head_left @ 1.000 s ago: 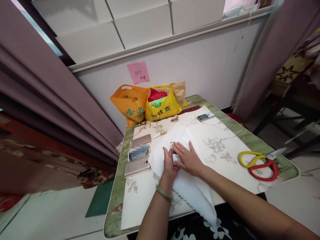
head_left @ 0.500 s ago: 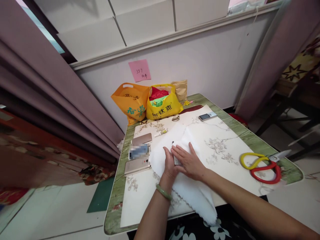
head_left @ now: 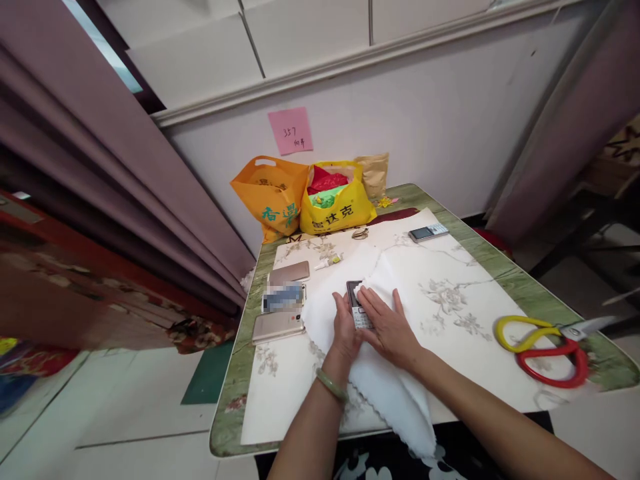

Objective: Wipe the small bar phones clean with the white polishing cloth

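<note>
A silver-and-black keypad phone (head_left: 361, 319) lies on a white cloth (head_left: 324, 297) with a scalloped edge. My left hand (head_left: 345, 330) holds the phone along its left side, thumb raised and palm under its lower part. Across the phone's right side lies my right hand (head_left: 394, 333), its fingers nearly straight and pressing a fold of the cloth onto the screen. The thumb points towards the phone's lower end. Part of the screen and the top keys show between the hands; the rest is covered. One end of the cloth hangs over the table's front edge.
Three smartphones, one of them a gold phone (head_left: 277, 325), lie at left near a small tube (head_left: 327, 262). Another keypad phone (head_left: 429, 232) is at the far right. Large scissors (head_left: 553, 350) lie at right. An orange bag (head_left: 270, 200) and a yellow bag (head_left: 340, 217) stand at the back.
My right hand has shifted slightly down and right over the phone, so more of its screen and keys now show. The view has tilted a little.
</note>
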